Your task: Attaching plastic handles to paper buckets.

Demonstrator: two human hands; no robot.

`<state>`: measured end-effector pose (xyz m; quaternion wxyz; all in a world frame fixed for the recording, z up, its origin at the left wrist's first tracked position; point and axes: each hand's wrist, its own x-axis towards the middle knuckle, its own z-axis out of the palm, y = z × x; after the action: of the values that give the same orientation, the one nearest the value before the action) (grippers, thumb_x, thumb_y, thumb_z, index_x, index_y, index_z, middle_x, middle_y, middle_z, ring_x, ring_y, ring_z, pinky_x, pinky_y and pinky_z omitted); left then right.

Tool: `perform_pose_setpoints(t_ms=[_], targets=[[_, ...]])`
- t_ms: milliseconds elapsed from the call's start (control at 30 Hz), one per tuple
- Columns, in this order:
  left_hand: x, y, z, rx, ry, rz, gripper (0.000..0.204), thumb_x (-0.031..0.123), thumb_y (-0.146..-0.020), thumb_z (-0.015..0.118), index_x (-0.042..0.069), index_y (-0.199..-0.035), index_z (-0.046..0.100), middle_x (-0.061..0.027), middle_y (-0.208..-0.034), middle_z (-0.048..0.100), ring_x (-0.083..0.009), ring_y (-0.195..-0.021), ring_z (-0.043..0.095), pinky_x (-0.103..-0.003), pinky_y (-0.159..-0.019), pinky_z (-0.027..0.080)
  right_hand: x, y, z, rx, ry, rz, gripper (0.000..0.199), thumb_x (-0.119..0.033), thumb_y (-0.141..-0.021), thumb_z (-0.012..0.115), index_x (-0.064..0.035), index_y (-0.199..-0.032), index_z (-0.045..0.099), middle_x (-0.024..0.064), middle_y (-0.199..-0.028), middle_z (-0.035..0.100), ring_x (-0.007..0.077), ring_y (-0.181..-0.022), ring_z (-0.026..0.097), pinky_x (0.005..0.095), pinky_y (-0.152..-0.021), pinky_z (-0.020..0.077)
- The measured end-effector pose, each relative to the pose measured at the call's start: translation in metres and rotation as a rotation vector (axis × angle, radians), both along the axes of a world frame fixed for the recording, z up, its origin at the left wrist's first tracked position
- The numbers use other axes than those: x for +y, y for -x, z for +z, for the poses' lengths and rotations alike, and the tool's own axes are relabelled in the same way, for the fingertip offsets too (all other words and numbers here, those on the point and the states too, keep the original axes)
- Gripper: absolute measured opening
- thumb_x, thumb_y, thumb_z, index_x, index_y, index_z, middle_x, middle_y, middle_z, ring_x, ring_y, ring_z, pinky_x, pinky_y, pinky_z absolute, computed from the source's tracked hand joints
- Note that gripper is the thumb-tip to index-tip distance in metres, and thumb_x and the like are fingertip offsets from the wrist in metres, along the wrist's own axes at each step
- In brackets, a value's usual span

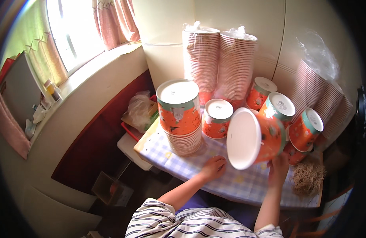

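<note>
Right hand [278, 168] is gripping a tilted orange tub [270, 137].
Left hand [213, 168] is lying loosely curled, empty, near stacked tubs [180, 119].

Orange paper bucket [271, 137], tipped onto its side
On my feed I see its wide white mouth turned toward the nested stack [180, 119], its teal-banded end pointing away; slightly blurred, it is right of that stack, apart.

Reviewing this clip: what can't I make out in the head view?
Head view:
Right hand: some fingertips hidden by the tilted orange cup, so the grip is unclear.
The cup's printed pattern: blurred.
Dark object, far right: cut off by the picture's black rim.
White items on the windowsill: too small to identify.
</note>
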<state>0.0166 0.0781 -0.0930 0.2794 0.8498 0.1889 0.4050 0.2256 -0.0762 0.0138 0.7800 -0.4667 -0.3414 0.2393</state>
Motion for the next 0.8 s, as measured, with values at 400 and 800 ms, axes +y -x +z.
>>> perform_pose_setpoints(t_ms=[400, 800], targets=[[-0.003, 0.000, 0.005, -0.175, 0.251, 0.078, 0.018, 0.013, -0.090, 0.055, -0.001, -0.100, 0.062, -0.0148, -0.092, 0.059, -0.0277, -0.082, 0.058, -0.033, -0.074, 0.047, -0.053, -0.022, -0.134, 0.955, 0.279, 0.245, 0.013, -0.022, -0.089, 0.063, -0.0123, -0.098, 0.063, -0.0015, -0.079, 0.063, 0.0078, -0.062, 0.055, 0.0232, -0.054, 0.0436], [-0.021, -0.013, 0.007, -0.242, 0.358, -0.039, 0.024, 0.013, -0.093, 0.050, 0.000, -0.111, 0.057, -0.0137, -0.100, 0.056, -0.0231, -0.089, 0.056, -0.032, -0.078, 0.045, -0.065, -0.026, -0.094, -0.337, 0.897, -0.022, 0.025, -0.020, -0.088, 0.057, -0.0016, -0.102, 0.063, 0.0109, -0.090, 0.068, 0.0204, -0.065, 0.065, 0.0333, -0.056, 0.0503]])
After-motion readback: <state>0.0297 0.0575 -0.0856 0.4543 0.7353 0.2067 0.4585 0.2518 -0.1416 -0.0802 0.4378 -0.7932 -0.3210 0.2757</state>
